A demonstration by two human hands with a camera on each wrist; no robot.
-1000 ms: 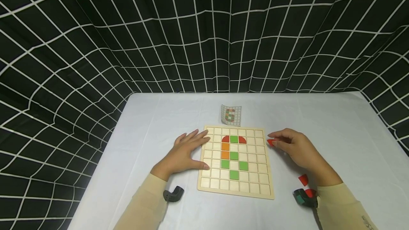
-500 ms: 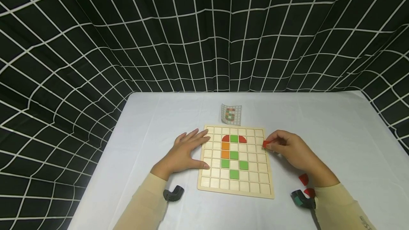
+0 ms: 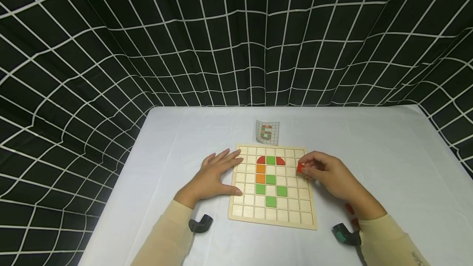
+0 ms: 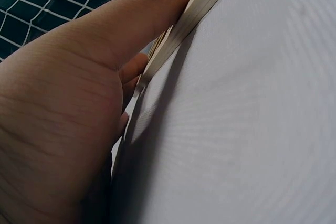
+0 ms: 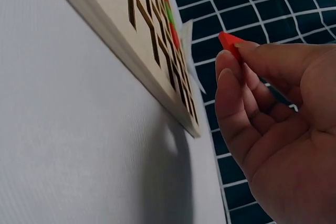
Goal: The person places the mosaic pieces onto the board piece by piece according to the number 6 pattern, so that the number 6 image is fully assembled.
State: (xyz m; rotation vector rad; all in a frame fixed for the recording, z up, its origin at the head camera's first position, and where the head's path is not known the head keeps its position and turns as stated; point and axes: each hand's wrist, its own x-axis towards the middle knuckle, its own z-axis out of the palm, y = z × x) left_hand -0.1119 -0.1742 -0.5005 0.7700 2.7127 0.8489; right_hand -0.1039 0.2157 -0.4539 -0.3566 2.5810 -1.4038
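A wooden grid board [image 3: 266, 216] lies on the table, with green, orange and red tiles set in some of its squares. My left hand [image 3: 214, 180] rests on the board's left edge, fingers spread and straight, thumb on the rim. Between thumb and fingertips my right hand [image 3: 332, 173] pinches a red tile [image 3: 300, 168] above the board's right side. In the right wrist view the red tile [image 5: 229, 44] is tilted, raised off the board [image 5: 121, 40]; the fingers cover part of it. Two rounded red tiles [image 3: 261, 160] sit on either side of a green one [image 3: 271, 160] near the top.
Behind the board lies a small curled sheet [image 3: 267, 132] printed with a coloured grid pattern. More red pieces [image 3: 349, 208] lie on the white table near my right wrist, partly hidden by the forearm. A dark gridded curtain [image 3: 236, 44] stands around the table.
My right hand has moved left with the red tile, from beside the board to over its right columns. The left hand and the board have stayed put.
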